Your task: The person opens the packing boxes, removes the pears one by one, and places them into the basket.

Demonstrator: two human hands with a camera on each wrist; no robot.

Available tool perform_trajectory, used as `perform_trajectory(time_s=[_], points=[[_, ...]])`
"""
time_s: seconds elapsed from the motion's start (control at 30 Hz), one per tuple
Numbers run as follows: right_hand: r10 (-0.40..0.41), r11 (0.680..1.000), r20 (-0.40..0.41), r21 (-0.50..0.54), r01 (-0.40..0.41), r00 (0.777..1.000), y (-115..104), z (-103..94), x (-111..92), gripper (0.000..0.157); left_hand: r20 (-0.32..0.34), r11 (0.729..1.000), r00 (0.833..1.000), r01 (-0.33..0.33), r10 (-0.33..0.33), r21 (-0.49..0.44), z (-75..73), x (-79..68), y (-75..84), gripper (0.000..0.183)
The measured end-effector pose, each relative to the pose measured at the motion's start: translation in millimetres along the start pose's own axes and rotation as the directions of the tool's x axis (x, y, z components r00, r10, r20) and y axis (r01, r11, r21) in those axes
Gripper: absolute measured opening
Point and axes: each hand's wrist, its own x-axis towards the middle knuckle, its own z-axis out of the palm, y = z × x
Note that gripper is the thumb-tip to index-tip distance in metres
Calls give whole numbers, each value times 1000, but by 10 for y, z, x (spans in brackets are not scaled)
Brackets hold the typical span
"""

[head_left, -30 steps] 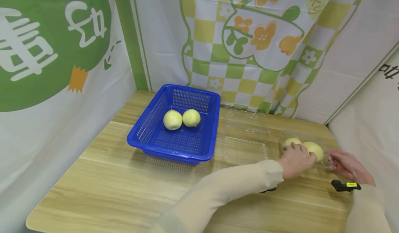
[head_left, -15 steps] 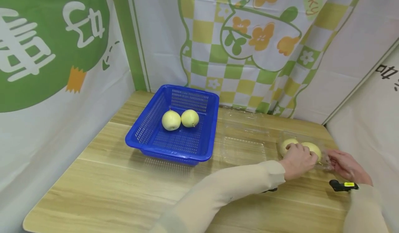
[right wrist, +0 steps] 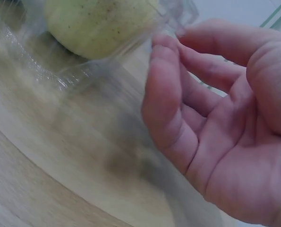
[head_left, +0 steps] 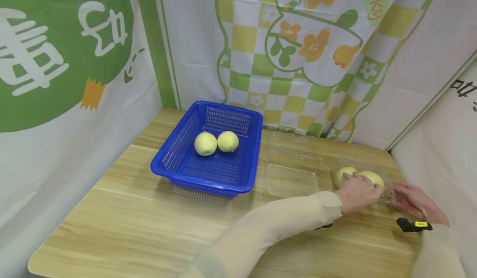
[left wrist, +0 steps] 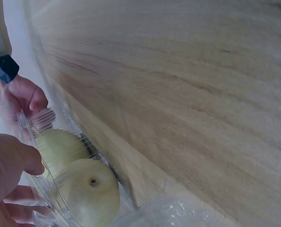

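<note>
On the right of the table, a clear plastic box [head_left: 387,192] holds two round, pale yellow-green pears [head_left: 371,178]. My left hand [head_left: 360,193] lies over the box from the near side, its fingers spread across the top. In the left wrist view, its thumb and fingers rest against the clear lid [left wrist: 50,189], beside the pears [left wrist: 86,196]. At the box's right end, my right hand [head_left: 417,201] pinches the plastic edge [right wrist: 178,14] between thumb and fingertips, with its other fingers curled.
A blue plastic basket [head_left: 206,183] with two more pears [head_left: 205,143] stands left of centre. Between the basket and the box lies an open clear plastic container [head_left: 292,178]. Printed cloth walls [head_left: 268,83] border the wooden table [head_left: 123,228] at the back and sides.
My left hand has shifted slightly right and flattened over the box, its fingers spreading more over the pears. My right hand stays at the right end. The basket's pears have not moved.
</note>
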Motion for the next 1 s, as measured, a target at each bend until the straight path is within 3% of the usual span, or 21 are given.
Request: perform_trajectory(time_s=[0.3, 0.53, 0.77, 1.0], points=[[68, 996, 99, -55, -63, 993, 0, -59, -32, 44, 41, 999, 998, -38, 37, 14, -7, 12, 17, 40], [73, 995, 160, -80, -60, 984, -26, -69, -17, 47, 46, 998, 997, -63, 62, 20, -25, 21, 22, 40], [57, 989, 113, -140, -41, 992, -83, -23, -31, 46, 64, 994, 995, -66, 72, -85, -81, 68, 57, 39], [9, 991, 79, -133, 2, 997, -70, 28, -19, 37, 54, 983, 998, -14, 24, -181, -100, 80, 39, 32]])
